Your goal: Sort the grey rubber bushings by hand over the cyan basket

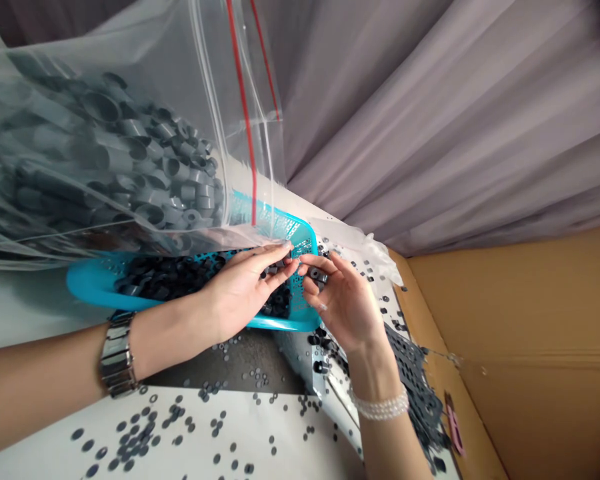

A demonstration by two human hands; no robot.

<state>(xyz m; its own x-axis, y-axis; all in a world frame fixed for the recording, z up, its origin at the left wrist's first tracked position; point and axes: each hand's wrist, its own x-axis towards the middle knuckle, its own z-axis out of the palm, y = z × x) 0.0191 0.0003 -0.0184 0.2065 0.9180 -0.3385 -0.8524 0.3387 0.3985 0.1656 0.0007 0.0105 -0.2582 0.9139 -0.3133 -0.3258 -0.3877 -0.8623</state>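
Note:
My left hand (243,288) reaches over the rim of a turquoise plastic basket (300,235) filled with small black ring parts (165,277). Its fingers lie together, tips pinching at the rings near the basket's right end. My right hand (343,300) is beside it, fingers curled, thumb and forefinger pinching a small black ring (314,273). The fingertips of both hands almost touch. A metal watch (116,357) is on my left wrist, a pearl bracelet (381,407) on the right.
A big clear zip bag (105,153) full of grey rings hangs over the basket's left part. Loose black rings (140,433) lie scattered on the white surface. A cardboard box wall (520,347) stands at right, grey curtain (430,120) behind.

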